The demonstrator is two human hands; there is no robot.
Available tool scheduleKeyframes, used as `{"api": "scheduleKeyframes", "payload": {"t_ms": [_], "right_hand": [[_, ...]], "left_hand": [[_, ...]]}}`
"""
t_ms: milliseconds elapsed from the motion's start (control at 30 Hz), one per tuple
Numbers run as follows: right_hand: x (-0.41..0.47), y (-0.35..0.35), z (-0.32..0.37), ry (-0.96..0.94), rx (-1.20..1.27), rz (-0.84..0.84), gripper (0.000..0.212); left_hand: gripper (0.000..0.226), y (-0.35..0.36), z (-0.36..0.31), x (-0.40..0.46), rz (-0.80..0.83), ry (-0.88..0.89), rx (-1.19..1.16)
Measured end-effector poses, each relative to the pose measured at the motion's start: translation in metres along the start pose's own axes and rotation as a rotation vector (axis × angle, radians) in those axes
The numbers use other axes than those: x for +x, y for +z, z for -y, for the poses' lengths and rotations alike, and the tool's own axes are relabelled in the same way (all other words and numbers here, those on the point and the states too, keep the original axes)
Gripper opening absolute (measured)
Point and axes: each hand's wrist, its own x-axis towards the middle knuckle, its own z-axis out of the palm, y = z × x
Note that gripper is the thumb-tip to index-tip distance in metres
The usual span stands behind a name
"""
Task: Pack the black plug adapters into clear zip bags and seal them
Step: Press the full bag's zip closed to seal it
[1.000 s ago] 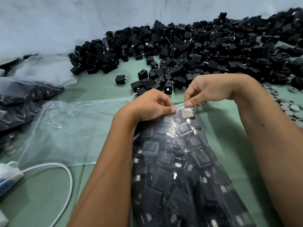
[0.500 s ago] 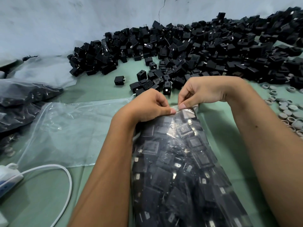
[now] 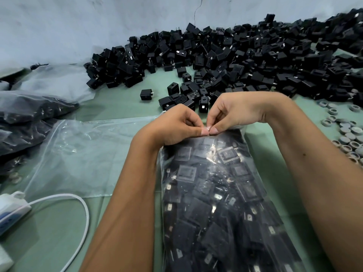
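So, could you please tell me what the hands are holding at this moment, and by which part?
Both the left hand and right hand pinch the filled zip bag at its top edge, thumb tips together mid-strip.

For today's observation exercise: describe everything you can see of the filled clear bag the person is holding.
The filled zip bag is clear, glossy, crinkled plastic, packed with black plug adapters whose metal prongs glint through. It lies lengthwise on the green table, between the forearms. The left hand and right hand pinch its top edge side by side, thumbs almost touching.
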Motion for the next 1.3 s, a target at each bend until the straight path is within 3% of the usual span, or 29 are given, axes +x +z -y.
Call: {"api": "scheduleKeyframes", "payload": {"t_ms": [133,1033,1300], "right_hand": [[0.0,0.0,0.0,0.005,0.003,0.016,0.008],[0.011,0.014,0.013,-0.011,0.017,-0.02,0.008],[0.013,0.019,0.009,-0.027,0.048,-0.039,0.012]], "left_hand": [[0.012,-0.009,0.009,-0.004,0.024,-0.074,-0.001],[0.01,-0.012,0.016,-0.008,-0.041,-0.023,-0.037],[0.009,-0.021,0.023,-0.016,-0.031,-0.1,-0.077]]}}
